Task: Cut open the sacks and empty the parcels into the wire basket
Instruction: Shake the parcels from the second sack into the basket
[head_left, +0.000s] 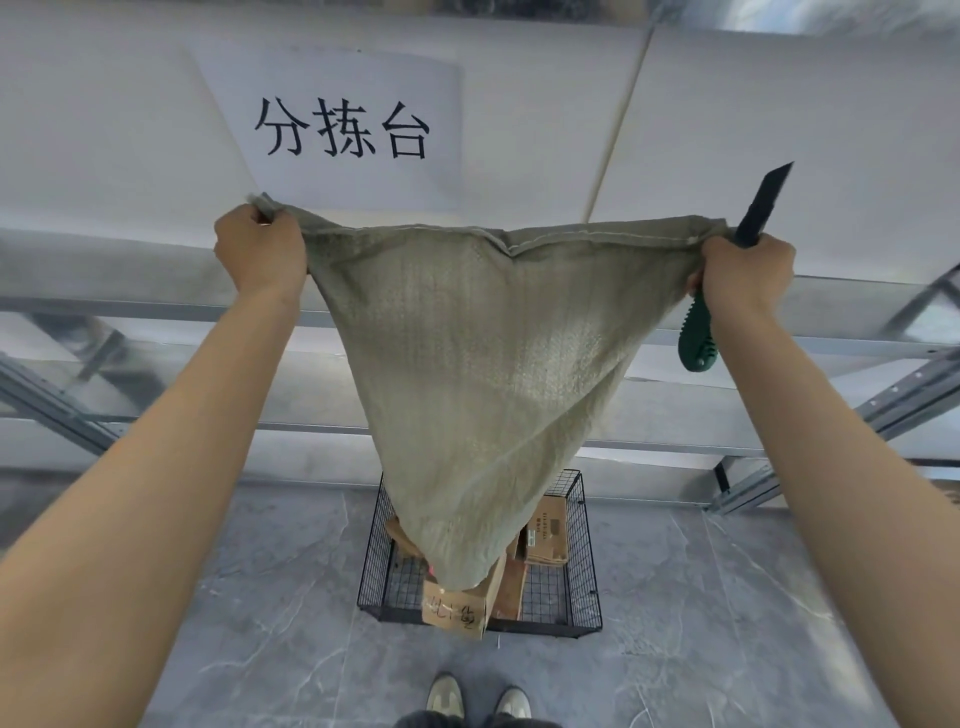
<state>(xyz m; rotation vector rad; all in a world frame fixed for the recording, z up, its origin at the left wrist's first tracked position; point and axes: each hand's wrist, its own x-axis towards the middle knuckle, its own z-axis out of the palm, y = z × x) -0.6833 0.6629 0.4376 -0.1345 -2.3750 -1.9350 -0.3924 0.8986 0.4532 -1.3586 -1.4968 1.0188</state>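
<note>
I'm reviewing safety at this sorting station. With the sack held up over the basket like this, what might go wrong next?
1. The right hand grips a corner of the sack together with the knife, whose pointed end sticks up; shaking the sack could let it slip or nick something.
2. A cardboard box at the front of the wire basket leans over the rim and may tip onto the floor.

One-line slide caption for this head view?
Left hand and right hand hold a sack by its corners over the wire basket of parcels; the right also grips a green-handled knife.
</note>
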